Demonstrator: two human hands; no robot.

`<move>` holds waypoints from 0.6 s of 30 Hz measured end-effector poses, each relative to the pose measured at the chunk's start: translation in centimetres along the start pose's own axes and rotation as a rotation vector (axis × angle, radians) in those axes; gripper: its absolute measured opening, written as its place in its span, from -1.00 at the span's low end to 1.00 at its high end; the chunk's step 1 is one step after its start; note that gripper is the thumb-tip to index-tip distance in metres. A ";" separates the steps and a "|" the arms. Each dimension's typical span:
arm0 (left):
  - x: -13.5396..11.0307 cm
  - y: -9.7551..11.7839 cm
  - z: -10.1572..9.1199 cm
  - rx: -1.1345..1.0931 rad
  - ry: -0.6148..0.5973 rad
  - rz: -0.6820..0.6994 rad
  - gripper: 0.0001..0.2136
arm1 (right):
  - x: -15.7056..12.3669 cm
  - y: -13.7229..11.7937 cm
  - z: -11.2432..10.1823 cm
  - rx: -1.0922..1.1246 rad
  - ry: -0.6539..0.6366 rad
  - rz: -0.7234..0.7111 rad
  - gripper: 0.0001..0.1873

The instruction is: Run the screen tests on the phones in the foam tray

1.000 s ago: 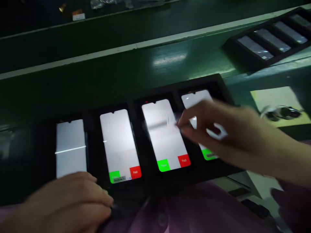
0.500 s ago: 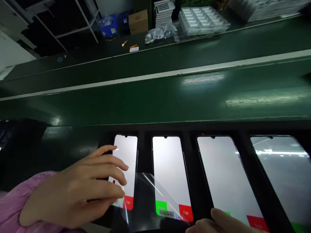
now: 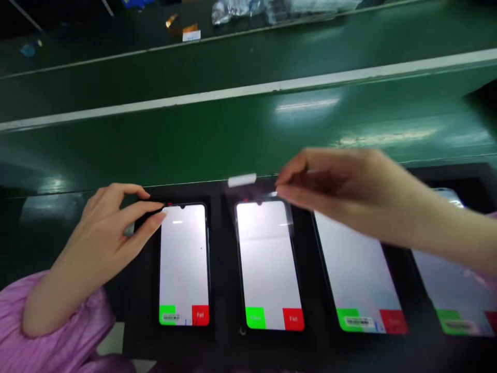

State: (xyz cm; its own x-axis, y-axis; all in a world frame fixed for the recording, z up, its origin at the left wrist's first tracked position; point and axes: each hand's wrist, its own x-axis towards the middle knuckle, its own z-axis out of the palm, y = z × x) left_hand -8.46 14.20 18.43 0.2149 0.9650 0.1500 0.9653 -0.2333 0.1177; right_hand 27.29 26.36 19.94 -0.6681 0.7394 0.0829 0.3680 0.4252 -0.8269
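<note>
A black tray (image 3: 225,259) in front of me holds several phones with lit white screens, each showing a green and a red button at the bottom. My left hand (image 3: 104,238) rests at the top left corner of the leftmost phone (image 3: 184,264), fingers spread and touching its edge. My right hand (image 3: 349,189) reaches across from the right, fingertips pinched on a clear protective film (image 3: 272,207) over the top of the second phone (image 3: 267,264). A small white tab (image 3: 242,180) shows at the film's end. The third phone (image 3: 359,280) lies partly under my right forearm.
A green conveyor belt (image 3: 233,129) with a white stripe runs behind the tray. Plastic bags and small parts (image 3: 233,8) lie on the far bench. A fourth phone (image 3: 458,295) sits at the right edge. My pink sleeve (image 3: 50,331) is at lower left.
My right hand rose from the bottom edge to the top of the second phone and now pinches the film. My left hand shifted up to the first phone's top corner. The view tilted down.
</note>
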 end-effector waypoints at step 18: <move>-0.3 1.6 0.9 -0.144 0.180 -0.038 -0.86 | -3.1 -2.3 0.5 0.022 0.182 0.164 -0.94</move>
State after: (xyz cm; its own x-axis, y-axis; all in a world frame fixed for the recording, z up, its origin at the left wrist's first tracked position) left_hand -6.82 13.66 17.67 0.1369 0.9396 0.3138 0.9382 -0.2247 0.2634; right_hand 28.16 22.85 21.32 -0.4720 0.8805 0.0436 0.4465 0.2813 -0.8494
